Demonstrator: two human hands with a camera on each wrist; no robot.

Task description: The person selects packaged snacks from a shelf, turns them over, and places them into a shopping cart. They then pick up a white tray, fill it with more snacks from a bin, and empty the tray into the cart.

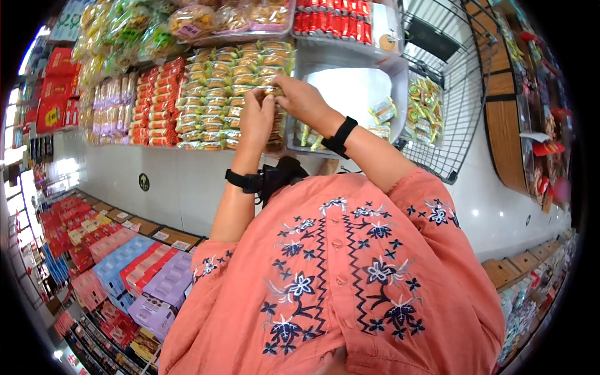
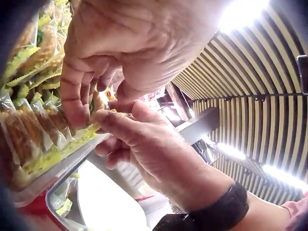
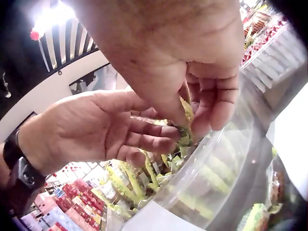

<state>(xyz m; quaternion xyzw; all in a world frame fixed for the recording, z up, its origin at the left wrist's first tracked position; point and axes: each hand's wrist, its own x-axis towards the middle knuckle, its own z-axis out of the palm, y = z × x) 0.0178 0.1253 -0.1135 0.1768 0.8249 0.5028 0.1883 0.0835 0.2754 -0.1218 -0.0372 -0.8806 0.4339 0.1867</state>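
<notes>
Both hands meet over the right edge of a block of snack packets [image 1: 215, 87] in clear and yellow-green wrappers. My right hand [image 1: 304, 100] pinches a small yellow-green wrapped snack packet [image 3: 186, 115] between thumb and fingers. Beside it, my left hand [image 1: 255, 125] holds the same packet with bent fingers, its fingertips close to the right thumb in the left wrist view. Much of the packet is hidden behind the fingers. Just below the hands in the right wrist view, more packets [image 3: 127, 183] stand in rows behind a clear bin wall [image 3: 211, 168].
Right of the hands is a grey bin [image 1: 344, 56] with a white base and a few packets. A wire cart [image 1: 459, 125] holds more packets. Red-wrapped snacks [image 1: 334, 25] lie beyond, orange-red packets [image 1: 156, 103] to the left, and boxed goods [image 1: 125, 262] at lower left.
</notes>
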